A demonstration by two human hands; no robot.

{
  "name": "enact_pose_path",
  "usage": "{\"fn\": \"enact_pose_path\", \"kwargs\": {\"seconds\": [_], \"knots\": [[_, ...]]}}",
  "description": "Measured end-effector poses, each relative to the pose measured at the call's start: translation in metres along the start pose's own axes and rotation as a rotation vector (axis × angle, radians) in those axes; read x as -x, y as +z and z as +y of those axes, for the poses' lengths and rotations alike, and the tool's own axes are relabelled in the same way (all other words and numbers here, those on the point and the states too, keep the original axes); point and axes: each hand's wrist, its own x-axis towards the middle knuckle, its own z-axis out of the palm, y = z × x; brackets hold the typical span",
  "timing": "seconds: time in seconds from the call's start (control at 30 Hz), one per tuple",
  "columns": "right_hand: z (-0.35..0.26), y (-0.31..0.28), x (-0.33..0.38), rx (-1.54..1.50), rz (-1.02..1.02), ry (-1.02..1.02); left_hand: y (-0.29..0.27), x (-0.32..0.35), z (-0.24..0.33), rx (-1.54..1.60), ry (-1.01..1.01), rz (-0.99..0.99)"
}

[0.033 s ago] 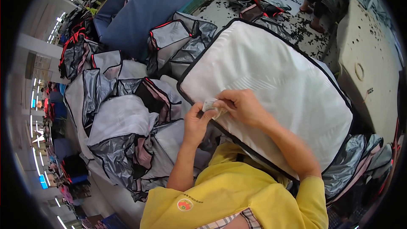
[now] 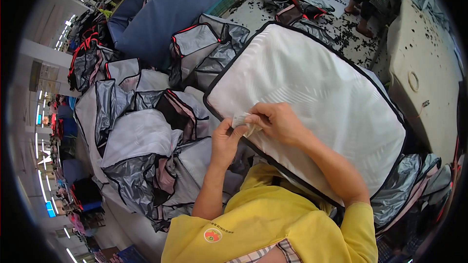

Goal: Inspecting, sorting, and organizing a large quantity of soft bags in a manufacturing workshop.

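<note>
Near the left corner of a large whitish padded panel with black edge binding [image 2: 321, 102], my two hands meet over a small white label [image 2: 238, 119]. My left hand [image 2: 225, 140] pinches it between thumb and fingers. From the right, my right hand [image 2: 282, 124] reaches over the panel, its closed fingertips on the label's other side. Whether it is one label or several together cannot be made out. The panel lies tilted in front of me, and its lower edge rests close to my yellow shirt [image 2: 273, 204].
Heaped at left are silver-and-white insulated bag pieces [image 2: 141, 136], with more [image 2: 204, 48] behind. A blue padded board [image 2: 170, 14] stands beyond. At right is a pale board [image 2: 424, 78] with a tape ring [image 2: 413, 81]. Another person [image 2: 368, 0] stands at far right among black scraps.
</note>
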Motion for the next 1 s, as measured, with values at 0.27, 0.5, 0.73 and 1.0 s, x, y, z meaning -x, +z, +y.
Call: {"fn": "enact_pose_path", "kwargs": {"seconds": [0.27,0.5,0.73,1.0], "knots": [[0.012,0.013,-0.002,0.037,0.104,-0.228,-0.002,0.007,0.010,-0.091,-0.028,0.058],[0.019,0.021,-0.003,0.121,0.153,-0.215,0.008,0.011,0.046,-1.073,0.594,0.399],[0.015,0.016,-0.001,0.050,0.055,-0.119,0.000,0.003,0.035,-0.350,-0.088,0.096],[0.013,0.004,0.003,-0.115,-0.063,-0.069,-0.001,0.007,0.030,-0.027,-0.165,0.173]]}}
